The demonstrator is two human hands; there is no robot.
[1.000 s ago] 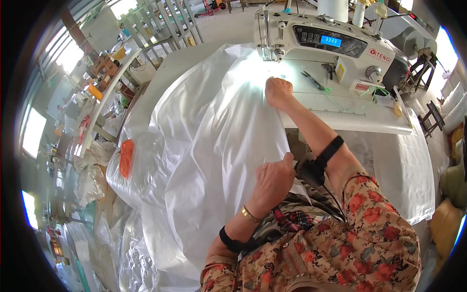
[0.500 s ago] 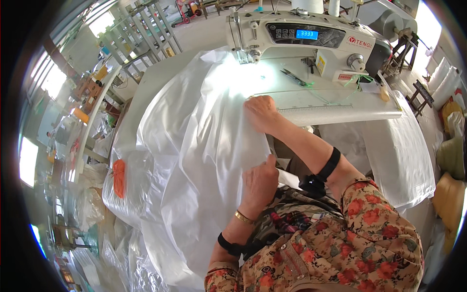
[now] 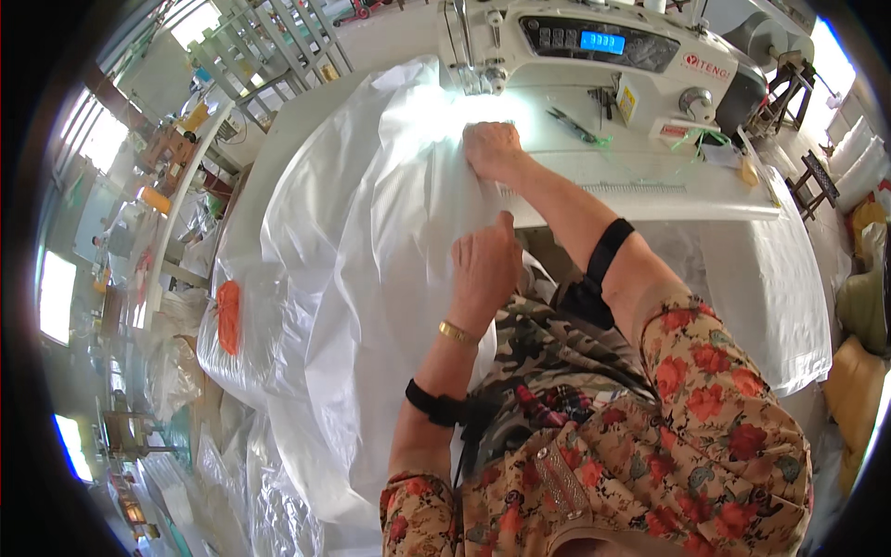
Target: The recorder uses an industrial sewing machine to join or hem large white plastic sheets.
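Note:
A broad, crumpled sheet of white plastic-like fabric (image 3: 371, 232) spreads over the table and hangs down its left side. My right hand (image 3: 494, 148) is closed on its right edge, just in front of the lit needle area of a sewing machine (image 3: 594, 42). Nearer my body, my left hand (image 3: 484, 265) grips the same edge, with its thumb pointing forward. The fingertips of both hands are hidden in the fabric. Glare from the lamp washes out the needle and presser foot.
Thread snips (image 3: 571, 125) lie on the table right of my right hand. A ruler scale (image 3: 613, 189) runs along the front edge. White folded material (image 3: 770, 278) lies at the right. An orange bundle (image 3: 227, 317) rests on clear plastic at the left, and metal racks (image 3: 269, 56) stand behind.
Both hands have moved forward with the fabric edge, the right one closer under the lamp. The view has shifted slightly too.

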